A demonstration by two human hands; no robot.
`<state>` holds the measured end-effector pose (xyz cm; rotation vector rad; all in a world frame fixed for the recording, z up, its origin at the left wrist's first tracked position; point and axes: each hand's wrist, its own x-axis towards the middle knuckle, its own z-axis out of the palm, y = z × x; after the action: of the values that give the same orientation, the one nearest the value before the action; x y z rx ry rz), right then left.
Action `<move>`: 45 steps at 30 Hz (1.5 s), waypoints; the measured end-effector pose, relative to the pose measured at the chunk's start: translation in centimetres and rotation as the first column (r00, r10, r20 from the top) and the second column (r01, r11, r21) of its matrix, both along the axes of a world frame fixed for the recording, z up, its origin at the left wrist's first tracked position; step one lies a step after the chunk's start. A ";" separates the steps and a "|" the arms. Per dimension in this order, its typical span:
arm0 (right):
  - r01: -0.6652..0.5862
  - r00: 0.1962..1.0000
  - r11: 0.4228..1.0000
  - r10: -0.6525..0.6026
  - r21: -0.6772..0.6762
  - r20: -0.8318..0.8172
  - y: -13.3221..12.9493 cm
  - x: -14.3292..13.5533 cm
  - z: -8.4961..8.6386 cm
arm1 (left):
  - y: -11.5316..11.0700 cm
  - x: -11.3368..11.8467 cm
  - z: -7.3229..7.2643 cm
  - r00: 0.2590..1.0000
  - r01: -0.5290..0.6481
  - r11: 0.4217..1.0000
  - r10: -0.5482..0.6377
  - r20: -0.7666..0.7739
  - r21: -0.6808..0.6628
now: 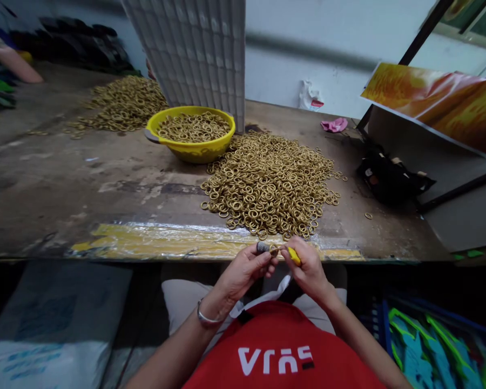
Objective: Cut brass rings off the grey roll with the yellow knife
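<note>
My left hand pinches a brass-coloured ring at the table's front edge; a grey wrap covers one fingertip. Close beside it, my right hand is closed around a small tool with a yellow handle. The tool's tip is at or near the ring, too small to make out. Just beyond both hands spreads a large pile of matching rings. Behind that pile on the left stands a yellow basin full of rings.
A second ring pile lies at the back left, beside a tall grey ridged panel. A black bag and a pink cloth are on the right. Another person's arm reaches in at far left. A blue crate sits below right.
</note>
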<state>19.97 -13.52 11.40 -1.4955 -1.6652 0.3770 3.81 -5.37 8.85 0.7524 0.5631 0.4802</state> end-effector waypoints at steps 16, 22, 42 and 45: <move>0.242 0.858 0.953 -0.121 -0.185 0.499 -1.0 -1.4 -1.9 | -1.4 0.2 -0.3 0.954 -0.209 0.855 0.284 -0.092 0.475; 0.315 0.817 0.921 -0.139 -0.229 0.560 -0.3 -0.4 -2.4 | -1.5 0.0 -0.1 0.933 -0.181 0.806 0.321 -0.160 0.564; -0.234 0.728 0.941 0.004 -0.244 -0.685 1.0 -1.3 0.8 | -1.2 -1.6 0.1 0.991 -0.100 0.933 0.123 -0.045 0.347; -0.196 0.855 0.965 0.082 -0.172 -0.512 0.8 -0.8 1.1 | -1.0 -1.7 0.2 0.998 -0.035 0.948 0.052 -0.044 0.318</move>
<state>19.16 -12.68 12.50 -1.2825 -1.3388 0.9739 2.15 -6.35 9.07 1.0638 0.5581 0.6021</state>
